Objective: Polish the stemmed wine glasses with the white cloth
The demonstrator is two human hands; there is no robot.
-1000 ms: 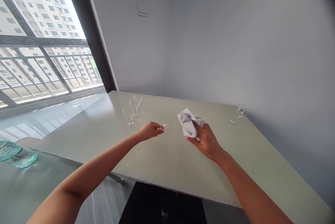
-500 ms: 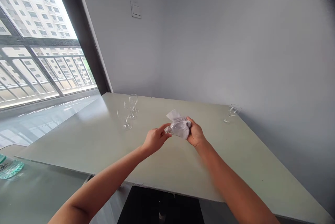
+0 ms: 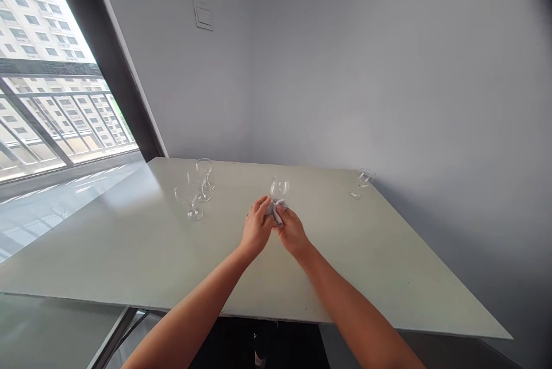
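Note:
A clear stemmed glass (image 3: 279,186) stands bowl-up between my two hands, over the middle of the table. A white cloth (image 3: 276,209) is bunched around its lower part, so the stem and foot are mostly hidden. My left hand (image 3: 257,222) closes on the glass and cloth from the left, fingers curled over the front. From the right, my right hand (image 3: 292,229) pinches the cloth against the glass, thumb on top. The fingers of both hands nearly meet.
The pale table (image 3: 181,260) carries three stemmed glasses (image 3: 195,214) grouped at the left. Another stemmed glass (image 3: 365,178) is near the far right edge. A grey wall (image 3: 328,70) rises behind the table, with a window (image 3: 43,99) at the left.
The glass has turned from lying sideways, its bowl wrapped in cloth, to bowl-up. The cloth has shifted to its lower part, and my hands have come closer together. The view has swung slightly right.

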